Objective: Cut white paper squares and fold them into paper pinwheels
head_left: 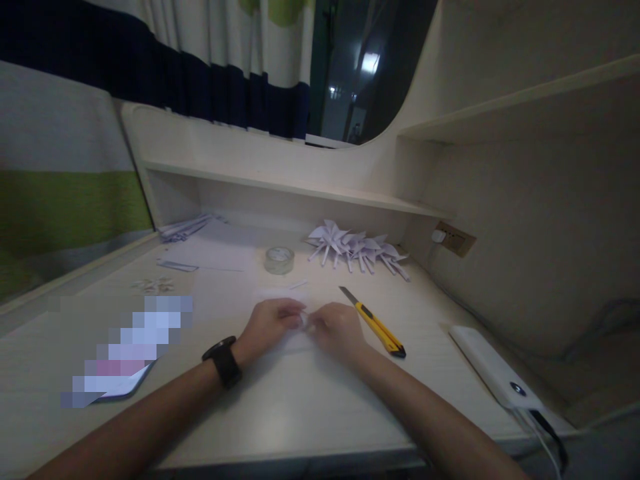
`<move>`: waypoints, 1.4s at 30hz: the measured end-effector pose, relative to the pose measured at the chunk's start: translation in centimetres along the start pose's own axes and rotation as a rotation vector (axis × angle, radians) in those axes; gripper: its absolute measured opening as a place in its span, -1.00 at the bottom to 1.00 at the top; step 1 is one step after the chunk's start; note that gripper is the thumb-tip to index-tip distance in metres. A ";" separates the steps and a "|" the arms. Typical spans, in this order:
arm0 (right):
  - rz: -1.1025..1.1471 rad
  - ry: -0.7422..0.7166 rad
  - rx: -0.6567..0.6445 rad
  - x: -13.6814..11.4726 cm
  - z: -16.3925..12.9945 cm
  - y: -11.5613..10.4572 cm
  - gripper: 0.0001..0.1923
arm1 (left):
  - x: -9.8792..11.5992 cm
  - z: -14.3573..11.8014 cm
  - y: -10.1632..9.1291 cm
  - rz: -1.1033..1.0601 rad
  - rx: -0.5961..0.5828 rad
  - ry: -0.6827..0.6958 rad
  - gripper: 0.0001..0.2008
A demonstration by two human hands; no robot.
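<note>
Centrally, a small white piece [304,321] is held low over the desk [295,413], between the left hand [270,325] and the right hand [339,329]. Both hands are brought almost together, each being pinched on the piece by thumb and fingers; by gripping from opposite sides, so slight an item is presumably kept steady. Its fold and exact form cannot be made out through the blur, though paper is suggested. Both forearms are laid in from the near edge, perhaps for support, and a black watch [225,362] is worn on the left wrist. Just beside the right hand, a utility knife [381,325] is placed with its blade pointed away from the body, likely for safe and quick reach. Paper pinwheels [353,245] are grouped at the back right, apparently to be kept out of the working area; a tape roll [279,261] is set near the middle, and paper sheets [220,245] are stacked at the back left. Materials noted: pinwheel vanes are crisp, matt and pointed, mounted on slim white stems; the tape is clear, glossy and ring-shaped; the knife handle is formed in smooth yellow plastic with black parts; the desk is surfaced in pale, faintly grained board.
</note>
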State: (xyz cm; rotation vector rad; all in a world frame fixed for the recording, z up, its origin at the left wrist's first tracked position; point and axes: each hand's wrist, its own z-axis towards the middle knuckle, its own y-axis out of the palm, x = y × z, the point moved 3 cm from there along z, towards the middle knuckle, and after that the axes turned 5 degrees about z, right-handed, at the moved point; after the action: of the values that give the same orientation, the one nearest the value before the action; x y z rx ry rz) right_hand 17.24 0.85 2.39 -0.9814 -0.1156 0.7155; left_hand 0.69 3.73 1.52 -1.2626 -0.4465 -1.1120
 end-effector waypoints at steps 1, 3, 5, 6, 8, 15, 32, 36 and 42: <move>-0.012 -0.019 -0.002 0.0 0.0 -0.1 -0.89 | -0.1 0.0 0.0 -0.002 -0.005 0.000 -0.77; -0.038 -0.087 -0.019 0.0 0.0 -0.2 -0.89 | -0.1 0.0 0.0 0.008 -0.007 0.006 -0.79; -0.055 -0.169 -0.046 -0.1 -0.1 -0.3 -0.86 | 0.0 0.1 0.0 0.028 -0.004 0.018 -0.82; -0.052 -0.200 -0.061 -0.2 -0.2 -0.3 -0.85 | 0.2 0.1 0.0 0.037 -0.004 0.028 -0.83; -0.003 -0.179 -0.057 -0.3 -0.2 -0.2 -0.86 | 0.4 0.0 0.0 0.050 0.000 0.038 -0.85; 0.611 0.561 0.060 0.2 0.1 0.4 -0.91 | 0.9 -0.3 -0.4 0.141 0.032 0.089 -0.88; 1.061 0.822 0.096 0.5 0.1 1.2 -0.85 | 2.1 -0.5 -1.3 0.251 -0.046 0.331 -0.82; 0.633 0.401 0.113 0.3 0.0 0.2 -0.95 | 2.0 -0.5 -1.4 0.247 -0.026 0.342 -0.84; 0.299 0.086 0.105 -0.7 -0.2 -0.6 -0.85 | 1.7 -0.3 -1.4 0.287 -0.036 0.358 -0.87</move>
State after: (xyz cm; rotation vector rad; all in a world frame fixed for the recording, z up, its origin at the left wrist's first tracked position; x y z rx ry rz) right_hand 17.09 0.05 2.89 -0.9366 0.1462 0.9420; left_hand 0.18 2.84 3.51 -1.0880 0.0243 -1.0724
